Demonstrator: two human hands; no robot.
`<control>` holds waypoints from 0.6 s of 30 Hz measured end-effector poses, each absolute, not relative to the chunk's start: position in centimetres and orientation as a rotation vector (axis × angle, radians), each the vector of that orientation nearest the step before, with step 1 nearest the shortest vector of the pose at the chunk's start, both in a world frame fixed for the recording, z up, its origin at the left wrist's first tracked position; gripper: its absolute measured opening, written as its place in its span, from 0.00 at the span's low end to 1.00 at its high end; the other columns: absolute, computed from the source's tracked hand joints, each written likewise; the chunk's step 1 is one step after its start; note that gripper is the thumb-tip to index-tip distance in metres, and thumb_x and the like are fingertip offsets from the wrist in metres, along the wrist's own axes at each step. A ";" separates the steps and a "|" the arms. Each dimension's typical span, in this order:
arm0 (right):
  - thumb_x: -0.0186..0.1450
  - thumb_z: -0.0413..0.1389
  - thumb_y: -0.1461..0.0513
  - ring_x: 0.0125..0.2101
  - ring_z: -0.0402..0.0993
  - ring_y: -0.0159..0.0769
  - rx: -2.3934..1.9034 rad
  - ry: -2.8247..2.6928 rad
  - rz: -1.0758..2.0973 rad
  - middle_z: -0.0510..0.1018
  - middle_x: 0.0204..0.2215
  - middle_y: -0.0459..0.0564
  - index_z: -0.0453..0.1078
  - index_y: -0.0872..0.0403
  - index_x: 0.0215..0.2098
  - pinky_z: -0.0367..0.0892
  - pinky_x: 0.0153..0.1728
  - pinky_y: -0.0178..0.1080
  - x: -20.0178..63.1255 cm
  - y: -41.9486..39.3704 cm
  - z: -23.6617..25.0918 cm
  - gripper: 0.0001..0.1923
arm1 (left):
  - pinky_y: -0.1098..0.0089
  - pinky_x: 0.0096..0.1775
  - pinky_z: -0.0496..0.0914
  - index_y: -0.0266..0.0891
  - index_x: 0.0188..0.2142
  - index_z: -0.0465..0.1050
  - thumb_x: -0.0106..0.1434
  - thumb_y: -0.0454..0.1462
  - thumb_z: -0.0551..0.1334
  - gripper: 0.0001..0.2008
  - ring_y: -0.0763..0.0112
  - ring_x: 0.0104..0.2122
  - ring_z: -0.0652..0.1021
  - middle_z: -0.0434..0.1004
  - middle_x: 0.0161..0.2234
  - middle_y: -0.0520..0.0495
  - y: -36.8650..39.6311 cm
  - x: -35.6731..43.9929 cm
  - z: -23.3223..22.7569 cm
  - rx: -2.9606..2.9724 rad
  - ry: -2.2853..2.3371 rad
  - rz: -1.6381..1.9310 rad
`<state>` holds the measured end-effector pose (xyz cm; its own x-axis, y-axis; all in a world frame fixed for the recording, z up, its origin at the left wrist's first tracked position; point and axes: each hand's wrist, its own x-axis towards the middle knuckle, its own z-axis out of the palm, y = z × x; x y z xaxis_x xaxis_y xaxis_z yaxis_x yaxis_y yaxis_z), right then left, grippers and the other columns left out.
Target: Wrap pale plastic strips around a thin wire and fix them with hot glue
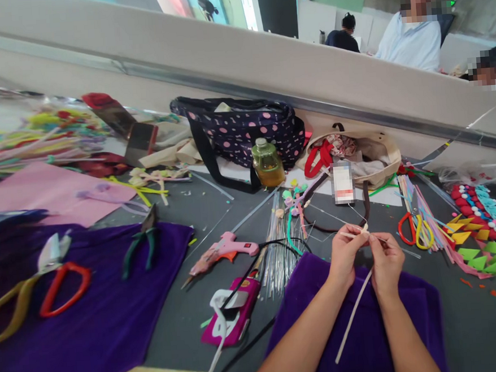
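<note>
Both hands are up together just right of the frame's centre, over a purple cloth (359, 314) on the grey worktop (184, 304). The left hand (344, 256) has its fingers pinched shut on a small pale knot at the top of a thin white strip (352, 314), and the right hand (387, 261) is pinched on the same spot from the other side, fingertips of both nearly touching. From that pinch the strip's long axis runs down and to the left, toward the bottom edge of the frame, hanging free between the two forearms. A fine wire or stem seems to poke out sideways from the pinch, too thin to be sure of. Neither hand is nearer than the other; both are on it.

Count around them: one pink glue gun (225, 250) left of the hands, one green-handled pair of pliers (144, 244) on a second purple cloth (91, 310) at lower left, and one pair of red-and-yellow-handled scissors (46, 285) on that cloth. One more pair of scissors (415, 231) lies just right of the hands. One small bottle of yellow liquid (267, 163) stands above centre, in front of one spotted dark bag (244, 129). A bundle of thin wires (277, 246) lies between glue gun and hands.
</note>
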<state>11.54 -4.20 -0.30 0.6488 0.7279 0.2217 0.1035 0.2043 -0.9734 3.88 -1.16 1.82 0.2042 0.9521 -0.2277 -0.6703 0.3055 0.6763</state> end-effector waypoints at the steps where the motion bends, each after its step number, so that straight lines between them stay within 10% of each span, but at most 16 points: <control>1: 0.57 0.61 0.56 0.24 0.70 0.32 -1.324 -0.805 0.476 0.76 0.24 0.46 0.72 0.57 0.28 0.66 0.27 0.34 11.5 -4.3 -0.3 0.11 | 0.75 0.30 0.67 0.36 0.26 0.69 0.42 0.35 0.73 0.14 0.78 0.24 0.71 0.71 0.25 0.54 -1.2 3.9 1.9 0.466 0.683 1.180; 18: 0.62 0.58 0.59 0.24 0.70 0.31 -1.344 -0.959 0.224 0.74 0.23 0.45 0.71 0.55 0.28 0.67 0.27 0.34 10.7 -5.3 1.5 0.08 | 0.76 0.30 0.66 0.37 0.27 0.68 0.41 0.33 0.74 0.17 0.79 0.23 0.72 0.71 0.23 0.55 -1.5 3.6 2.7 0.319 0.544 1.047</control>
